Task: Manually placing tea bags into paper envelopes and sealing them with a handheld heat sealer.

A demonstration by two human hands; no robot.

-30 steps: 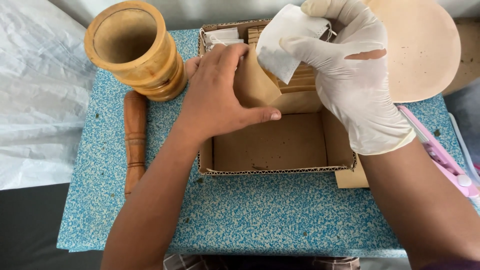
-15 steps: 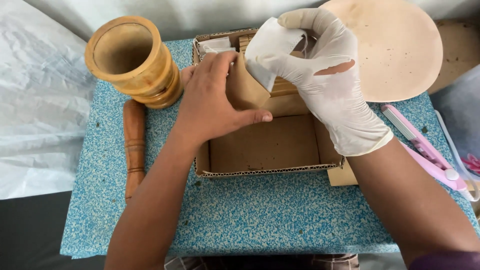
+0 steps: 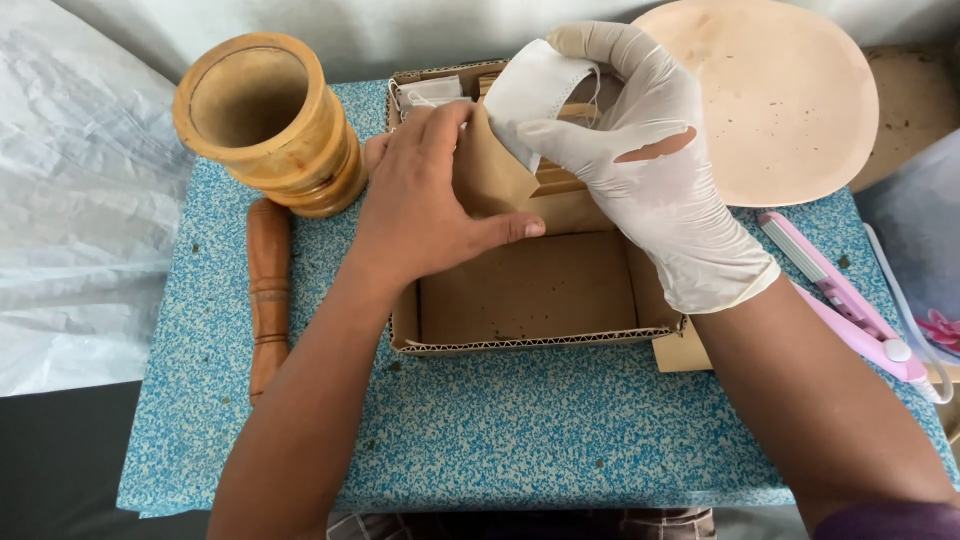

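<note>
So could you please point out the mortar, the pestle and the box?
mortar (image 3: 268, 125), head view, outer wall.
pestle (image 3: 268, 290), head view, mid shaft.
box (image 3: 530, 290), head view, bare floor.

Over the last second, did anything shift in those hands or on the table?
Hardly. The gloved right hand keeps pinching the white paper piece and the bare left hand keeps holding the brown packet, both over the cardboard box. The wooden mortar and pestle stayed put.
</note>
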